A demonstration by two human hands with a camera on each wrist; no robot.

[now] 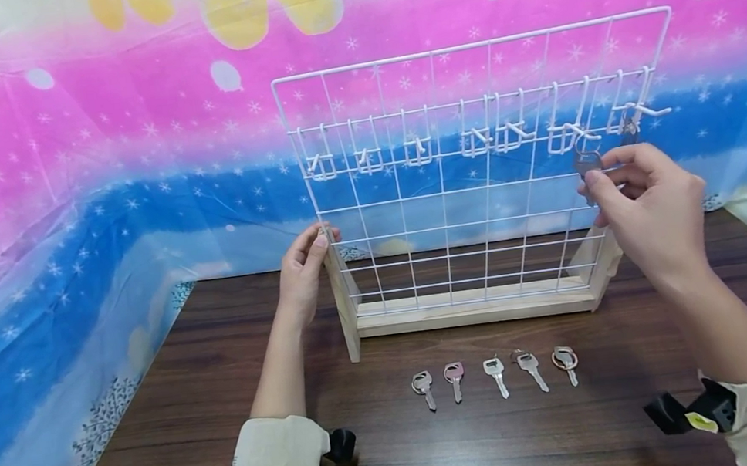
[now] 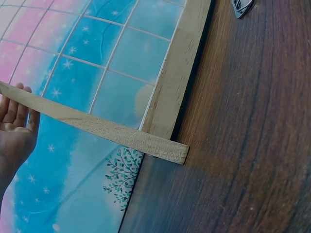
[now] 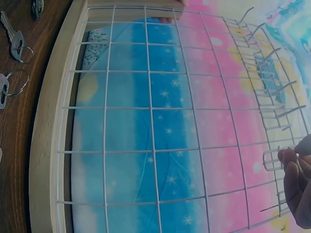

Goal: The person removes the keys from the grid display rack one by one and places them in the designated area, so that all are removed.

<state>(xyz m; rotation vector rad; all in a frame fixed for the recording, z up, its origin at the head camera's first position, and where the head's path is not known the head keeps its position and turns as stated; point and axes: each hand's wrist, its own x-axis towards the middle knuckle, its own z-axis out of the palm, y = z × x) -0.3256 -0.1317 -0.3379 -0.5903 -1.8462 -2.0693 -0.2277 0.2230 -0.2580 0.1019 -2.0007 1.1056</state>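
Observation:
A white wire grid rack stands on a wooden base point(image 1: 475, 315), with a row of white hooks across its upper part. My left hand point(image 1: 303, 265) grips the rack's left wooden side post point(image 1: 342, 299), thumb on the near side. Up at the right, my right hand point(image 1: 658, 217) pinches a key point(image 1: 587, 162) by its head. The key's ring touches or lies very near the second hook from the right point(image 1: 574, 135); I cannot tell whether it is over the prong. Another key point(image 1: 628, 132) hangs from the rightmost hook, partly behind the fingers.
Several keys lie in a row on the dark wooden table before the rack, among them a pink-headed key point(image 1: 454, 373) and a key with a gold-coloured ring point(image 1: 567, 363). Behind the rack hangs a pink and blue patterned cloth point(image 1: 124, 139). The other hooks carry no keys.

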